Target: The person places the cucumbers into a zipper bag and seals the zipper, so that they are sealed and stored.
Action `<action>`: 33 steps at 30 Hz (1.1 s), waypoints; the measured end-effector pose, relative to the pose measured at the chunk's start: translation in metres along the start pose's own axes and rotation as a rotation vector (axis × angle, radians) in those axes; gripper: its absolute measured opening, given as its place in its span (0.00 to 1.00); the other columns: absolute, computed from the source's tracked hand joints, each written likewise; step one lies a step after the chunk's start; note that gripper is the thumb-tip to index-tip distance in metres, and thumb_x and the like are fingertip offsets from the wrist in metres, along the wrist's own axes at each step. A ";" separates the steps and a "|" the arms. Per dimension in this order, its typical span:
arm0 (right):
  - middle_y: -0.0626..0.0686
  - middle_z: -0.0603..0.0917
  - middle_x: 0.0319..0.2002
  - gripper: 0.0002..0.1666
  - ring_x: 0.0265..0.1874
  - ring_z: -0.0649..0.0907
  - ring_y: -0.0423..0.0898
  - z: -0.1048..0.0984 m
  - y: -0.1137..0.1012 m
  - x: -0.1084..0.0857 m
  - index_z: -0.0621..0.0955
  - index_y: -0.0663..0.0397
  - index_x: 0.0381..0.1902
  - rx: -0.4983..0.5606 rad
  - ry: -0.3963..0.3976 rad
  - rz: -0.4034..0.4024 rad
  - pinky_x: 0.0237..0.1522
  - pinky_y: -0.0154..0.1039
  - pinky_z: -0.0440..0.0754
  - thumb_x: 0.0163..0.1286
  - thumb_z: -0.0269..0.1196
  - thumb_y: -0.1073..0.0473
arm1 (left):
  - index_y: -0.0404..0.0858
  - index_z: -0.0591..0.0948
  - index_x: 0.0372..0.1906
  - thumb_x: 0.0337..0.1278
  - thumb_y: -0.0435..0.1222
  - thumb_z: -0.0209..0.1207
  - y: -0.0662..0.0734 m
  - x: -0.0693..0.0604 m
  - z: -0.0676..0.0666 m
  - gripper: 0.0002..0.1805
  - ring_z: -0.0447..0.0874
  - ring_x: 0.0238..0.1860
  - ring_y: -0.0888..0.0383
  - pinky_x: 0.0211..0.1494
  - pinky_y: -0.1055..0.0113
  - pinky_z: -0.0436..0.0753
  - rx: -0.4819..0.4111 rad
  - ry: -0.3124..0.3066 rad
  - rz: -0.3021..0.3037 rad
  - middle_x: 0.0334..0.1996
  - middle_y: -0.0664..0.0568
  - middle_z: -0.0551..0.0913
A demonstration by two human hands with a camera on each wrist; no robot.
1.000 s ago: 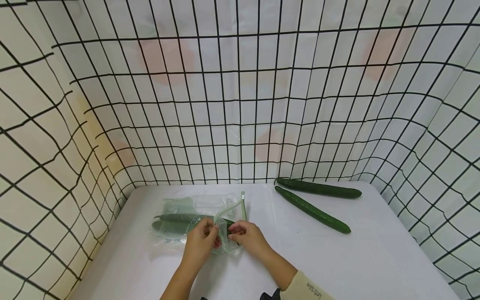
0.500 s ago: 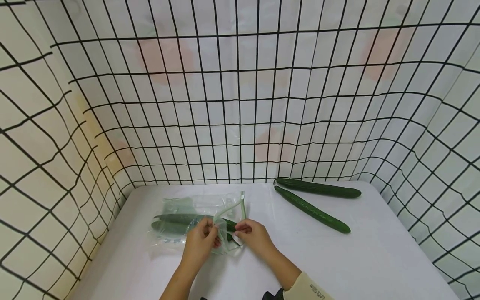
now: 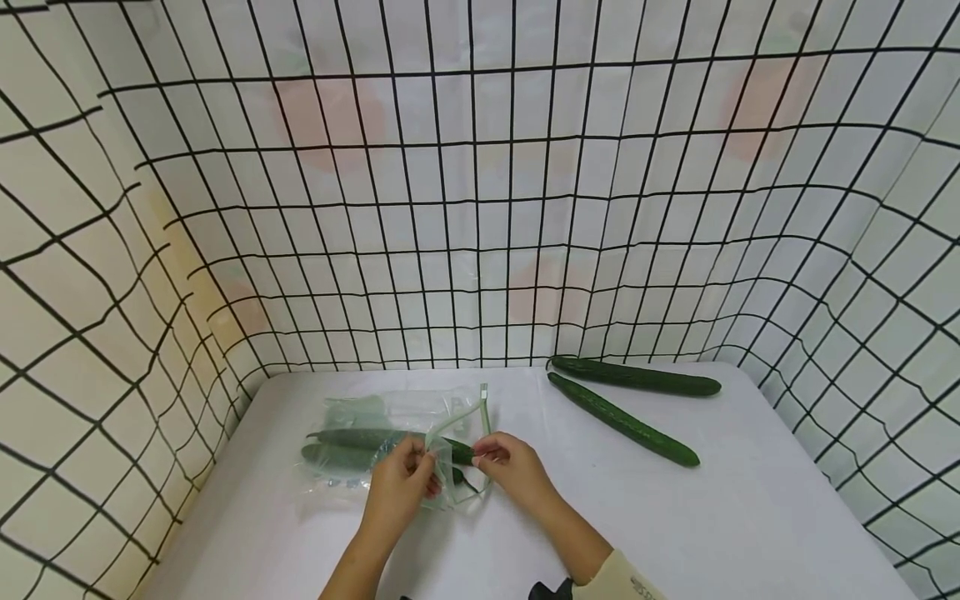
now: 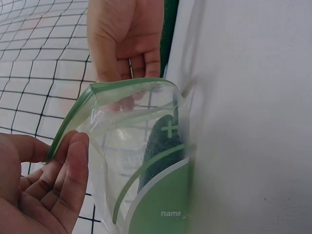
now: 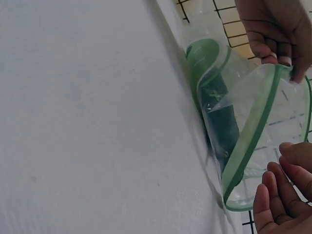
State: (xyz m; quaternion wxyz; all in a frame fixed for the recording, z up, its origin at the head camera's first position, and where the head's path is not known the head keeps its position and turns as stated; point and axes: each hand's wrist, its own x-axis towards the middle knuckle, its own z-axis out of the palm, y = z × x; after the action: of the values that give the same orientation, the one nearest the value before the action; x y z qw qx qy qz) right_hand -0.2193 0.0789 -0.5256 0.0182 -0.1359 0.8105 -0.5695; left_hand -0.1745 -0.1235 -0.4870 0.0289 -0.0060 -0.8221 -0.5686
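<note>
1. I see the right hand (image 3: pixel 517 473) has shifted slightly toward the right edge of the worktop (image 3: pixel 750 517).
2. I now make out more of the two cucumbers' (image 3: pixel 367 437) ends at the mouth of the bag (image 3: pixel 405 407).

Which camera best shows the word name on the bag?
Left wrist: "name" reads clearly on the plastic bag. Right wrist shows its green panel slanted, word unreadable; head shows the bag too small to read.

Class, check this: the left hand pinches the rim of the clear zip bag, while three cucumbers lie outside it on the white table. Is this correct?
The number is wrong: the left hand pinches the rim of the clear zip bag, while two cucumbers lie outside it on the white table, as the head view shows.
</note>
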 end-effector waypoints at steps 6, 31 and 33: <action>0.53 0.88 0.41 0.13 0.41 0.84 0.45 -0.010 -0.009 -0.002 0.84 0.59 0.48 0.064 0.044 0.024 0.41 0.29 0.81 0.67 0.69 0.61 | 0.33 0.76 0.42 0.73 0.33 0.55 -0.001 0.000 -0.001 0.06 0.85 0.24 0.55 0.28 0.70 0.87 -0.008 -0.003 -0.006 0.25 0.47 0.85; 0.54 0.87 0.51 0.16 0.49 0.85 0.42 -0.067 -0.016 -0.014 0.84 0.52 0.51 0.105 0.186 0.124 0.49 0.26 0.83 0.67 0.70 0.56 | 0.33 0.76 0.40 0.72 0.32 0.55 0.001 -0.001 0.001 0.04 0.85 0.24 0.54 0.28 0.70 0.87 -0.028 -0.004 -0.007 0.25 0.45 0.85; 0.55 0.87 0.52 0.15 0.50 0.85 0.43 -0.072 -0.016 -0.015 0.84 0.51 0.51 0.117 0.197 0.140 0.49 0.25 0.83 0.67 0.70 0.57 | 0.33 0.76 0.40 0.72 0.32 0.55 0.001 -0.001 0.001 0.05 0.85 0.24 0.54 0.28 0.70 0.87 -0.028 -0.002 -0.006 0.25 0.45 0.85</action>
State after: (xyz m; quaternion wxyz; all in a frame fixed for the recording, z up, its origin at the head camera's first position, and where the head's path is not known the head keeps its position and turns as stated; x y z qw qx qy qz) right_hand -0.2144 0.1436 -0.4871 -0.0141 -0.0210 0.7813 -0.6236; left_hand -0.1738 -0.1223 -0.4866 0.0262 -0.0044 -0.8139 -0.5803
